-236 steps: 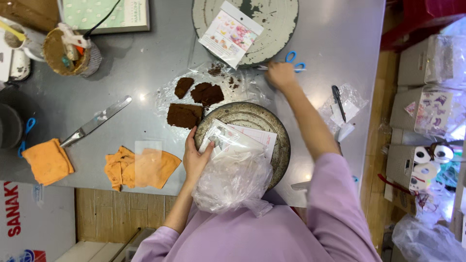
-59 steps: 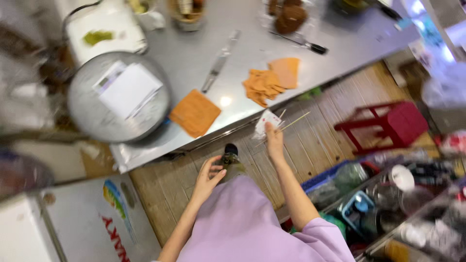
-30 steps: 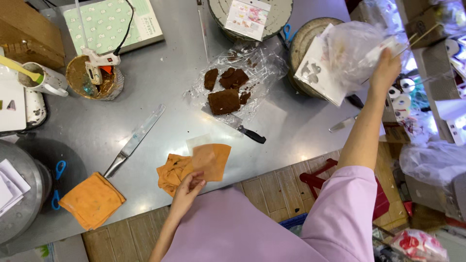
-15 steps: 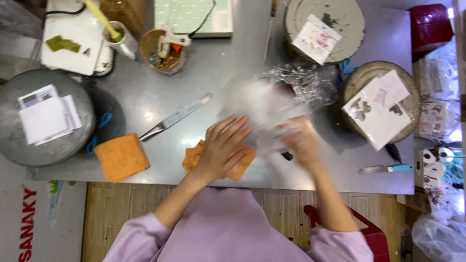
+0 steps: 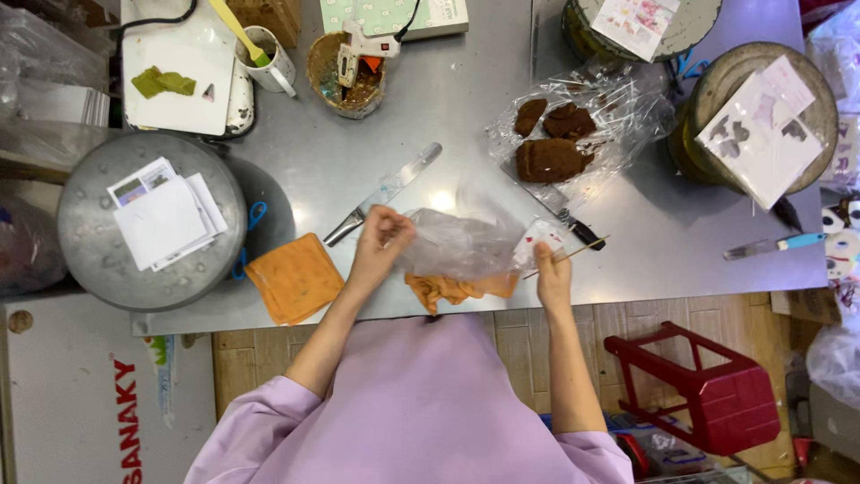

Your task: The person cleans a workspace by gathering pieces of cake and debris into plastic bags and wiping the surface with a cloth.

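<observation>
— Both hands are on that clear bag [image 5: 459, 244], just in front of the knife [image 5: 383, 192]. The left hand [image 5: 381, 240] pinches its left edge; the right hand [image 5: 553, 269] grips the other end along with a small white card with red marks [image 5: 540, 240] and a thin stick [image 5: 573, 254].

— I'd say the stick could poke through the film, held that tight against it. And the bag is limp, so it could sag onto the orange cloth [image 5: 452, 287] under it and pick up crumbs.

— The brown cake pieces [image 5: 548, 143] sit on crinkled wrap beyond the knife, to its right. A careless tug might drag that wrap too.

— Packages? A flat clear packet of stickers [image 5: 760, 130] lies on the round tin far right of the knife, another pale packet [image 5: 638, 20] on the tin behind it. White paper slips [image 5: 166, 215] are stacked on the grey lid [image 5: 94, 260] left of the knife.

— And a white panel with red lettering [image 5: 130, 421] stands below the table [image 5: 681, 242], left side.
</observation>
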